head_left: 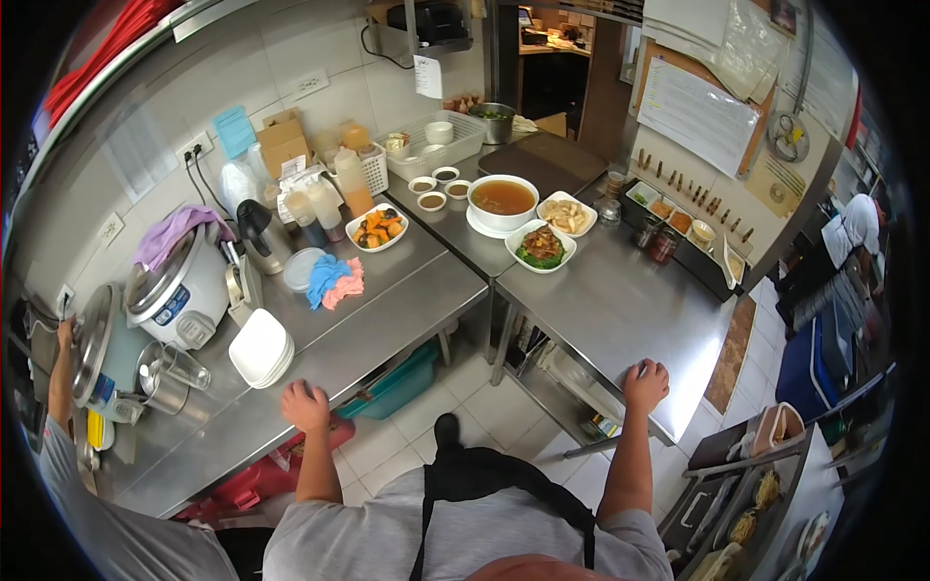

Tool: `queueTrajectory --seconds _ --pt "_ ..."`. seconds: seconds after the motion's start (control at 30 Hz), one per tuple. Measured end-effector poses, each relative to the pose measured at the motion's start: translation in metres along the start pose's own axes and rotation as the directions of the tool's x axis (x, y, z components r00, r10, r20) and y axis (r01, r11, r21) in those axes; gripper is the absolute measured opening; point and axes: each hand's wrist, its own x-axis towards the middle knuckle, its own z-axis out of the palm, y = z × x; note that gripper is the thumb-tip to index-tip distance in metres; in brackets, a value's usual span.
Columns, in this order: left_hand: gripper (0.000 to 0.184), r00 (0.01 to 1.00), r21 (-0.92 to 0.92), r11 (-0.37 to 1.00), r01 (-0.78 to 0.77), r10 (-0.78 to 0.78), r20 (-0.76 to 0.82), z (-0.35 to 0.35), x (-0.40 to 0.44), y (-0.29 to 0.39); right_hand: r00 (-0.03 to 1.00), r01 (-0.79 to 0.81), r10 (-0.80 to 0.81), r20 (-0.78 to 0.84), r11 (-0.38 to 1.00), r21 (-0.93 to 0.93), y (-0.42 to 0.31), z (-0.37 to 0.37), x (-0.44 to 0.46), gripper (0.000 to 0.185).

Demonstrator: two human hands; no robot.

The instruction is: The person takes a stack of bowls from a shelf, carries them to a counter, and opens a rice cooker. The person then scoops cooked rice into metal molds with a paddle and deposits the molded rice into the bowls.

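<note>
My left hand, fingers curled in, rests at the front edge of the left steel counter, just right of a stack of white square bowls. My right hand, also curled, rests near the front edge of the right steel table. What lies under the fingers of either hand is hidden. Farther back stand a white bowl of brown soup, a dish of meat on greens, a dish of pale pieces and a dish of orange and dark pieces.
Blue and pink cloths, squeeze bottles, a rice cooker and small sauce dishes occupy the counters. A black topping rack lines the right. A co-worker's arm reaches in at left; another person is far right.
</note>
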Motion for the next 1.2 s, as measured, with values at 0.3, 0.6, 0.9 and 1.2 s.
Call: queueTrajectory --seconds 0.3,0.6,0.9,1.2 --pt "0.027 0.999 -0.008 1.0 0.014 -0.014 0.046 0.001 0.003 -0.002 0.999 0.045 -0.044 0.023 0.998 -0.036 0.008 0.008 0.002 0.029" --pt "0.029 0.995 0.027 0.998 0.061 -0.063 0.077 -0.001 0.004 -0.001 0.991 0.071 -0.053 0.125 0.986 -0.149 0.012 0.005 0.003 0.034" --pt "0.033 0.984 0.02 0.995 0.098 -0.099 0.147 0.0 0.006 -0.001 0.987 0.156 -0.151 0.053 0.981 -0.114 0.021 0.026 0.01 0.03" --pt "0.032 0.988 0.003 0.999 0.041 -0.041 0.148 -0.006 0.007 0.006 0.986 0.168 -0.168 -0.019 0.986 0.018 0.017 0.01 0.0 0.033"
